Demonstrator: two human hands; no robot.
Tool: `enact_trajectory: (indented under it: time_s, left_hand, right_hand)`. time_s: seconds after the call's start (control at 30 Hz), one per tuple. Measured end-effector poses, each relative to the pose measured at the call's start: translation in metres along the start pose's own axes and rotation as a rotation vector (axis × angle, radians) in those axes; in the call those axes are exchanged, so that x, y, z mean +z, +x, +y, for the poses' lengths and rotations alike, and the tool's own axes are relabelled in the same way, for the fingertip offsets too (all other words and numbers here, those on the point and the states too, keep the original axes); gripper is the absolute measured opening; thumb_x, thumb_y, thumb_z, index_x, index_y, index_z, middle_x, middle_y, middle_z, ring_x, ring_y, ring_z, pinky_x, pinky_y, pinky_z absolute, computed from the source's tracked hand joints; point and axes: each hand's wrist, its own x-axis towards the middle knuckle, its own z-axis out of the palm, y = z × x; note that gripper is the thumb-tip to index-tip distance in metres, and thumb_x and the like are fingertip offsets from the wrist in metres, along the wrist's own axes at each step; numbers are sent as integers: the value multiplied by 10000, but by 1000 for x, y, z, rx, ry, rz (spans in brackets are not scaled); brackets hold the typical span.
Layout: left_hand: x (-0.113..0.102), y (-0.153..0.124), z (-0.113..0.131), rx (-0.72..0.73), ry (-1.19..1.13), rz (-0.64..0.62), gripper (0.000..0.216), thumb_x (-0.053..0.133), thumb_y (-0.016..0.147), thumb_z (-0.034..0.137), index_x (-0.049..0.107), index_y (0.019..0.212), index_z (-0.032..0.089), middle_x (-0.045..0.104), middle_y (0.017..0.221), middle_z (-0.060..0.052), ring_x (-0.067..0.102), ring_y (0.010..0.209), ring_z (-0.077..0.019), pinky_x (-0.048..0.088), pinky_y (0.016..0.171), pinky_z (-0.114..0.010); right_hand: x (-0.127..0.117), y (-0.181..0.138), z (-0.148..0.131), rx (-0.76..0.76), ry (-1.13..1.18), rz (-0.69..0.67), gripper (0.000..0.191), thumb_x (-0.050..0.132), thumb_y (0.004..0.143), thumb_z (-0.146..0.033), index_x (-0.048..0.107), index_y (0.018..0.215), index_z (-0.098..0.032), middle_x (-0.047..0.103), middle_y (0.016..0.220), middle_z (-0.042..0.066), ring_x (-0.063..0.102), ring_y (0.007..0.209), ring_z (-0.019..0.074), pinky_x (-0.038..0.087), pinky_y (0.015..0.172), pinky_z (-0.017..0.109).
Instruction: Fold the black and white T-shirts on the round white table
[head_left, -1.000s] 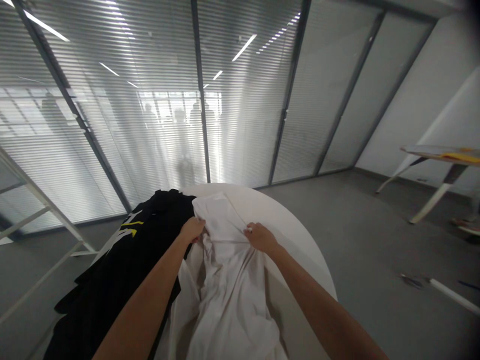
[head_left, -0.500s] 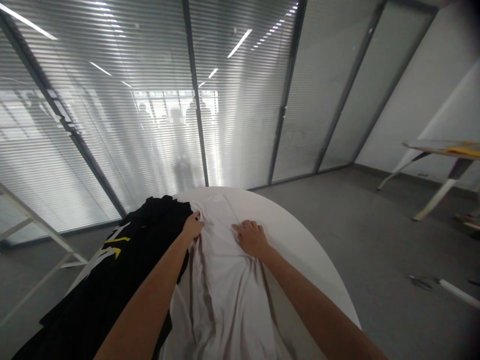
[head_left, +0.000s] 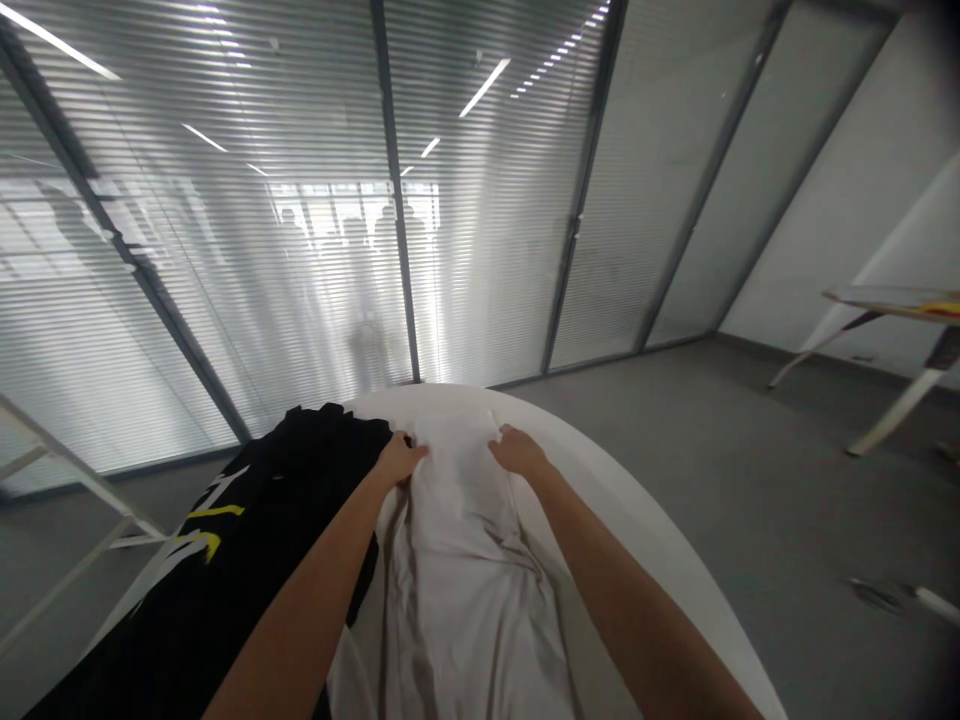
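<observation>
A white cloth garment (head_left: 465, 540) lies lengthwise on a round white table (head_left: 607, 490), with creases along its near part and a smoother far end. My left hand (head_left: 400, 458) grips its left edge near the far end, thumb over the fabric. On the opposite edge, my right hand (head_left: 519, 450) is closed on the cloth with the fingers pinched. Left of the white garment lies a black garment (head_left: 300, 500) with white and yellow print; my left forearm crosses over it. The garment's exact kind cannot be made out.
Glass partitions with blinds (head_left: 315, 120) stand beyond the table, with blurred figures behind them. A white metal frame (head_left: 75, 480) is at the left. Another table (head_left: 892, 300) with something yellow on it stands at the right. A dark cable-like object (head_left: 876, 596) lies on the grey floor.
My right hand has gone from lying on the cloth to pinching its right edge. The far end looks wider and smoother. The view has shifted slightly.
</observation>
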Motion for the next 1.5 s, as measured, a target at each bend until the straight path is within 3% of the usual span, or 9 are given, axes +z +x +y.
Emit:
enact_trajectory:
  time_s: [0.2, 0.37, 0.5, 0.63, 0.73, 0.87, 1.17, 1.3, 1.5]
  left_hand:
    - [0, 10, -5, 68, -74, 31, 451, 698, 762, 192, 639, 1188, 55, 715, 936, -121, 656, 780, -173, 462, 613, -204]
    - [-4, 0, -9, 52, -176, -15, 315, 643, 805, 176, 688, 1104, 89, 646, 636, -21, 552, 528, -114, 397, 483, -197]
    - [-7, 2, -7, 19, -230, -16, 356, 616, 841, 273, 663, 1160, 123, 471, 485, 55, 405, 399, -79, 280, 402, -188]
    - [-6, 7, -8, 2, -247, 3, 467, 584, 869, 376, 594, 1254, 112, 518, 530, 36, 436, 412, -94, 283, 404, -197]
    - [-4, 11, -10, 32, -228, -11, 354, 673, 797, 317, 687, 1066, 87, 599, 568, -17, 513, 469, -123, 348, 446, -214]
    - [-3, 16, -10, 89, -219, 15, 107, 695, 702, 134, 715, 807, 121, 683, 684, -56, 617, 634, -167, 426, 560, -219]
    - [-4, 7, 2, 58, -353, 12, 219, 615, 780, 167, 635, 996, 146, 637, 663, -4, 555, 481, -99, 358, 434, -179]
    - [-24, 0, 6, 13, -470, -151, 334, 681, 780, 279, 595, 1086, 175, 668, 805, -42, 629, 521, -127, 320, 361, -160]
    - [-43, -6, 8, -22, -652, -289, 526, 764, 715, 249, 544, 1191, 216, 658, 980, -76, 709, 713, -222, 568, 503, -301]
  right_hand:
    - [27, 25, -6, 93, 184, 89, 530, 485, 848, -243, 469, 1350, -74, 590, 1283, 221, 558, 1212, 284, 423, 975, 349]
    - [36, 34, -2, 113, 376, 90, 560, 561, 777, -202, 511, 1323, -93, 642, 1224, 164, 599, 1139, 248, 447, 931, 313]
    - [33, 40, 1, 158, 553, 38, 315, 543, 834, -320, 659, 1028, -101, 718, 889, 117, 673, 791, 198, 495, 649, 257]
    - [32, 40, -2, 199, 710, -34, 338, 502, 878, -421, 629, 741, -140, 602, 521, 40, 523, 417, 129, 355, 389, 226]
    - [32, 39, -6, 188, 788, -49, 196, 593, 812, -325, 617, 713, -158, 520, 418, -12, 449, 345, 112, 307, 353, 219]
    - [33, 40, -6, 118, 858, 46, 173, 582, 791, -253, 637, 934, -171, 548, 484, -40, 475, 397, 108, 339, 402, 205]
    - [27, 52, 4, -24, 900, 227, 176, 622, 720, -252, 675, 884, -214, 658, 759, 5, 573, 666, 141, 470, 632, 253]
    - [8, 42, 1, 5, 1021, 165, 220, 639, 748, -303, 668, 957, -241, 659, 816, 11, 571, 653, 134, 517, 588, 275]
    - [-15, 28, -10, 74, 1362, 20, 272, 732, 704, -273, 654, 963, -246, 634, 859, 13, 567, 668, 131, 602, 577, 365]
